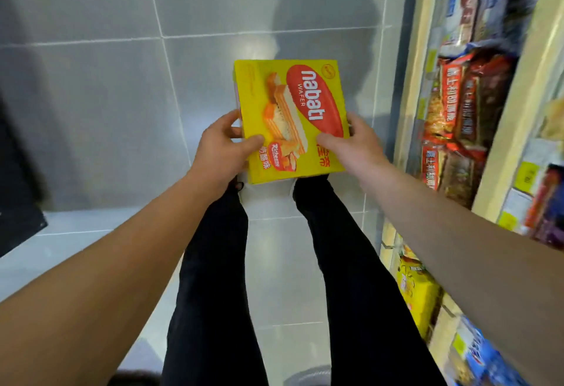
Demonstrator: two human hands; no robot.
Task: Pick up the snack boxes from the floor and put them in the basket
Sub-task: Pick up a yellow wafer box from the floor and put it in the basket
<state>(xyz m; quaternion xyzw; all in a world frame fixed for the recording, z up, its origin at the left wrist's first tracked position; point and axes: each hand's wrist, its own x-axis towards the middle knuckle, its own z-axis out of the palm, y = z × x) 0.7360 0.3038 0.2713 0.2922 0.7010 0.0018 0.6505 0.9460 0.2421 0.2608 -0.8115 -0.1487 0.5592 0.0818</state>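
Left hand (221,149): grips the left edge of the Nabati wafer box (290,120); thumb laid on the printed face, fingers curled behind the edge.

Right hand (355,141): grips the right edge of the same box; thumb pressed on the face beside the red logo oval, fingers wrapped round the side.

Nabati wafer box: yellow carton, red oval reading "nabati WAFER", picture of layered cheese wafers, small "Richeese" label near its lower end. Held flat between both hands, face up, clear of the floor (91,96), directly above the person's feet. A second edge shows along its left side; whether this is another box underneath cannot be told.

Legs (335,263): black trousers, running from below the box toward the bottom of the frame; light shoes partly hidden beneath the box.

Floor: grey glossy tiles with pale grout lines, all around and beyond the box; a dark shadow lies on the tiles just beyond the box.

Shelving unit (500,147): right of the box, cream-coloured boards, stocked with snack goods: red packets (464,102) with Chinese lettering level with the box, yellow packets (418,294) lower and nearer the person, blue packets (482,355) nearest. Print blurred.

Dark object (18,196): far left of the box, black, flat-edged, cut off by the frame; identity unclear.
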